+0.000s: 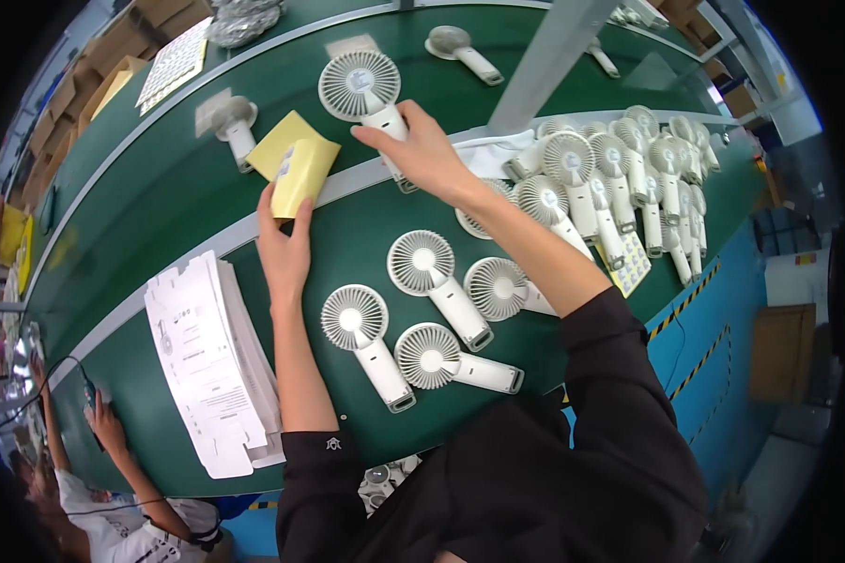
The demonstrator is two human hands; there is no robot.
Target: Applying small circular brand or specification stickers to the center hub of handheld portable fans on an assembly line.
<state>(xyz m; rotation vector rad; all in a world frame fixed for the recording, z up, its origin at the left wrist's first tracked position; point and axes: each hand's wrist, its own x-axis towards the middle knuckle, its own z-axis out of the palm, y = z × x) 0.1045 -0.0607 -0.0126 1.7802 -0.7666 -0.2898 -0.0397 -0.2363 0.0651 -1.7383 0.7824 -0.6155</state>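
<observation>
My left hand (286,251) pinches a curled yellow sticker sheet (308,178) between thumb and fingers, over the metal rail. To its right, my right hand (424,155) is closed round the handle of a white handheld fan (360,86). That fan lies across the rail, its round grille pointing away from me over the far green surface. On the green table between my forearms are several more white fans, among them a near left fan (355,319) and an upper middle fan (422,261). One fan (496,289) is partly hidden by my right forearm.
A stack of flat printed cartons (202,366) lies left. Many fans are heaped right (620,169), near a white cloth (493,155) and another sticker sheet (635,270). A grey post (545,66) rises behind. Fans (239,127) lie beyond the rail. A co-worker's hand (109,427) is far left.
</observation>
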